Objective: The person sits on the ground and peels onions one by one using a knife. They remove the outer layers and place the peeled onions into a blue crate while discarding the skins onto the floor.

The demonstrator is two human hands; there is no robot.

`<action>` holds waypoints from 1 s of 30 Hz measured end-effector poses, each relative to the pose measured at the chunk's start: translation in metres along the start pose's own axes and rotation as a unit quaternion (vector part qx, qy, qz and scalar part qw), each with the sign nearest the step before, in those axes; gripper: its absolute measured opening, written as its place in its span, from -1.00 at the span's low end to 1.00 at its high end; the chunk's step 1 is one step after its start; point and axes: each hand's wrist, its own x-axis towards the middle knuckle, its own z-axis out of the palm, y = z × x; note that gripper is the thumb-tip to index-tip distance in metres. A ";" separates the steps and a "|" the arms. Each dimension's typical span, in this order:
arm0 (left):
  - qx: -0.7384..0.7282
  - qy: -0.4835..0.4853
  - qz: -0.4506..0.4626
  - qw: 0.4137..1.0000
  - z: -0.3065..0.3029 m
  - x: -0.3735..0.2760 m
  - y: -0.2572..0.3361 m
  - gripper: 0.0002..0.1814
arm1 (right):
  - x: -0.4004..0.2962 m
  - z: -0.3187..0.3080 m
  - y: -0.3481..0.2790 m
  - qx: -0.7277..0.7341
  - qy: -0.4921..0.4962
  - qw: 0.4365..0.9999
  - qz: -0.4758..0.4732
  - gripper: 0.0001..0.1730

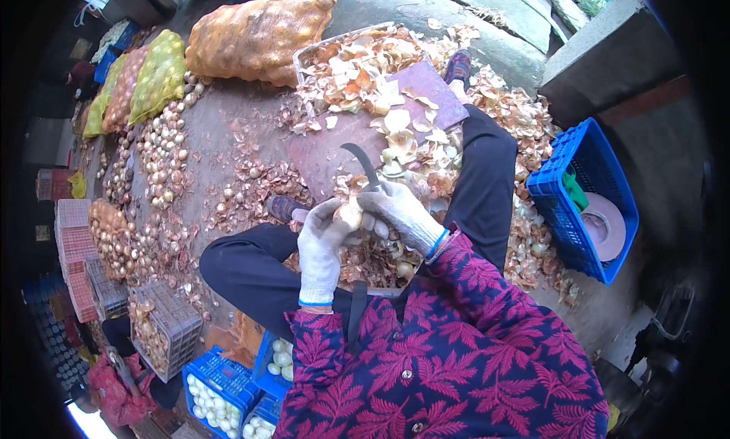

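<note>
An onion [348, 215] with pale golden skin sits between my two gloved hands, over a heap of loose onion skins. My left hand [323, 242], in a white knit glove, holds it from the left with the thumb on top. In my right hand [402, 215], also gloved, is a curved, dark-bladed knife [363, 162]. Its blade points up and away, clear of the onion. The fingers of the right hand rest against the onion's right side. Below the hands, between my legs, lie more skins and a few onions [405, 269], partly hidden.
Ahead stands a crate [297, 68] heaped with skins, a purplish board [433, 96] leaning at it. A full mesh sack [256, 39] lies beyond. At right is a blue crate [582, 132]; at lower left, blue crates [225, 370] hold peeled onions. Another person [122, 382] sits at far left.
</note>
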 end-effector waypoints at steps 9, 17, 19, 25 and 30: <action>-0.399 -0.035 -0.079 0.913 -0.010 -0.024 -0.011 -0.56 | -0.058 -0.008 -0.001 -0.195 0.067 0.975 -0.081 -0.72; -0.495 0.007 -0.101 0.863 -0.004 -0.032 -0.015 -0.54 | -0.091 -0.010 0.025 -0.530 0.058 0.795 -0.288 -0.66; -0.507 -0.007 -0.093 0.857 -0.006 -0.031 -0.017 -0.54 | -0.090 -0.010 0.027 -0.542 0.057 0.781 -0.305 -0.64; -0.458 0.002 -0.036 0.888 0.003 -0.034 -0.017 -0.54 | -0.089 -0.009 0.029 -0.563 0.077 0.767 -0.299 -0.54; -0.395 0.000 -0.002 0.919 0.011 -0.037 -0.005 -0.58 | -0.094 0.009 0.037 -0.400 0.096 0.894 -0.176 -0.65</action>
